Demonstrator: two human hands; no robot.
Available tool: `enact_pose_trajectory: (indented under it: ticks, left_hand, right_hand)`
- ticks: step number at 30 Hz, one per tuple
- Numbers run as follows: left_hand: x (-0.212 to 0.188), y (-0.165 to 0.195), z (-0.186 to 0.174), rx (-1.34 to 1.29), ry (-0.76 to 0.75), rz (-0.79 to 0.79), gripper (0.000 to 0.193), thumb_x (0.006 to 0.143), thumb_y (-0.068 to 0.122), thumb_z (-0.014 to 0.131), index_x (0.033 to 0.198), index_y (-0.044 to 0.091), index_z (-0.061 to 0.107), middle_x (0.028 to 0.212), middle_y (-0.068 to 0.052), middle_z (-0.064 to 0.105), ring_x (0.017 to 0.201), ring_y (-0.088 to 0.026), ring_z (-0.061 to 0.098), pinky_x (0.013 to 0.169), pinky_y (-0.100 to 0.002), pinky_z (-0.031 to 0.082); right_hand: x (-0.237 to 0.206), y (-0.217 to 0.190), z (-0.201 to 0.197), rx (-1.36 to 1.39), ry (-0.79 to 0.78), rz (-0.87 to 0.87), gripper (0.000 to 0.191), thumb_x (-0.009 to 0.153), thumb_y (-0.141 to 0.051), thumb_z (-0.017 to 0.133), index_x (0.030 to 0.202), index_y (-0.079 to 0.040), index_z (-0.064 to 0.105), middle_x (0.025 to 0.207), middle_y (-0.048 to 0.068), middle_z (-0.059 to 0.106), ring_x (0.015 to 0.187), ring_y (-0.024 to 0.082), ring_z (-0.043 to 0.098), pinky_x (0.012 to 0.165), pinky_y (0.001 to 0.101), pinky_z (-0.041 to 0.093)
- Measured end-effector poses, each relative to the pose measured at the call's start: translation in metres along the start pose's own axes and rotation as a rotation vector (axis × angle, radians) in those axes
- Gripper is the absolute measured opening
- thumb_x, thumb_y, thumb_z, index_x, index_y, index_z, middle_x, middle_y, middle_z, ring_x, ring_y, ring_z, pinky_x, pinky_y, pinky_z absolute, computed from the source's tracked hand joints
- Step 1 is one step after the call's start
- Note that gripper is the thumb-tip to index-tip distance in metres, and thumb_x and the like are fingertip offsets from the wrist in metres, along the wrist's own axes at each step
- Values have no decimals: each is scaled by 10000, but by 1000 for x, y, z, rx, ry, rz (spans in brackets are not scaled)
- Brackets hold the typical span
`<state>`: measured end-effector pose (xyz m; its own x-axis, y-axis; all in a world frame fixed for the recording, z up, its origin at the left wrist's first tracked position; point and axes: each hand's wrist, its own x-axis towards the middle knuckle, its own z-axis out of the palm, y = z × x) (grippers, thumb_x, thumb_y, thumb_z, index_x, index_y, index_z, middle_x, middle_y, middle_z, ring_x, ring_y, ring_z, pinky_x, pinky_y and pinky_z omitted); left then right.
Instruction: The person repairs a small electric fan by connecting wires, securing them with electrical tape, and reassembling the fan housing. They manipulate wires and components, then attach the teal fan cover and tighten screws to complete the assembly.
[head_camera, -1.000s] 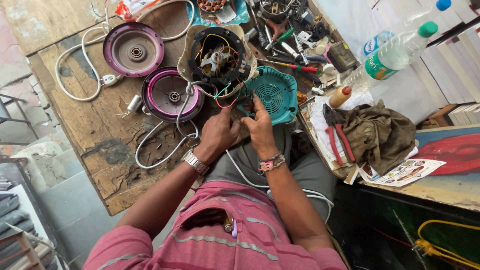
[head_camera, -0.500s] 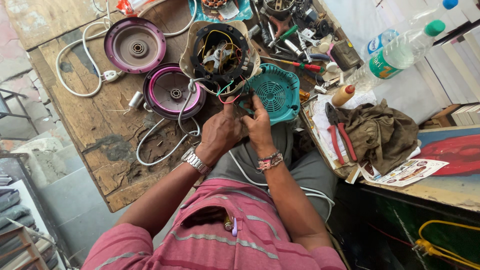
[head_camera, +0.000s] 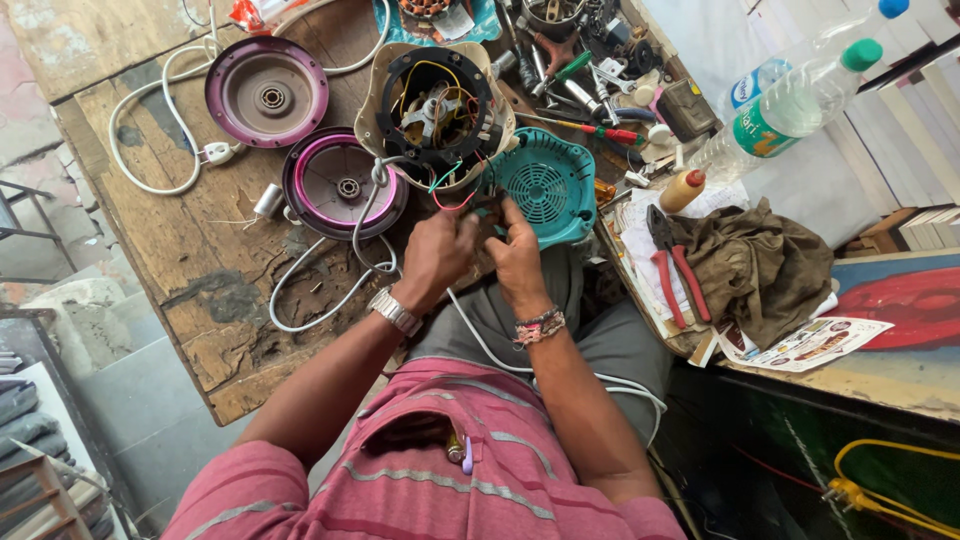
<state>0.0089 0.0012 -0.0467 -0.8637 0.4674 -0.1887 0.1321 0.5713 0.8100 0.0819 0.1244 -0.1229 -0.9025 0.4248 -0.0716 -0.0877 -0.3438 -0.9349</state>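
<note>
Both hands' fingers (head_camera: 478, 222) pinch coloured wires (head_camera: 447, 190) just below the open motor housing (head_camera: 436, 112); teal cover (head_camera: 543, 190) beside them.

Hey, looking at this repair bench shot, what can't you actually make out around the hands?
Head view:
- What the left hand and right hand pinch: hidden by the fingers.
- Where the coloured wires end: covered by the hands.
- Motor parts in the cream housing: too small.
- Tool pile and clear bottle: cut off by the top edge.
</note>
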Motion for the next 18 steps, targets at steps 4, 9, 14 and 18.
enact_pose_trajectory:
  ticks: [4, 9, 14, 18]
  left_hand:
    - [6, 9, 2, -187, 7, -227, 402, 1004, 360, 633, 881, -1, 760, 577, -87, 686, 489, -171, 684, 504, -341, 525]
    - [17, -1, 15, -520, 127, -199, 213, 938, 200, 709, 903, -8, 731, 579, -36, 670, 469, -128, 650, 438, -285, 498]
    - [16, -19, 20, -466, 195, -111, 171, 926, 178, 701, 936, 8, 723, 621, 0, 678, 520, -86, 640, 457, -271, 514]
    - [5, -27, 12, -115, 192, 5, 237, 972, 266, 680, 964, 37, 740, 643, -123, 695, 541, -247, 664, 515, -394, 501]
  right_hand:
    - [-3, 10, -6, -20, -2, -42, 778, 788, 164, 500, 1549, 37, 402, 1431, 81, 580, 1262, 172, 583, 1051, 272, 481]
    - [-13, 17, -13, -362, 44, -143, 757, 813, 131, 551, 1553, 33, 426, 1382, 140, 632, 1217, 181, 627, 1047, 295, 493]
    - [-19, 3, -17, -650, 203, 111, 779, 830, 12, 649, 1549, -34, 351, 1134, 111, 755, 974, 158, 704, 874, 282, 558]
    - [-26, -12, -8, -672, 292, -65, 359, 931, -132, 717, 1263, -4, 669, 964, 90, 777, 850, 160, 730, 772, 293, 573]
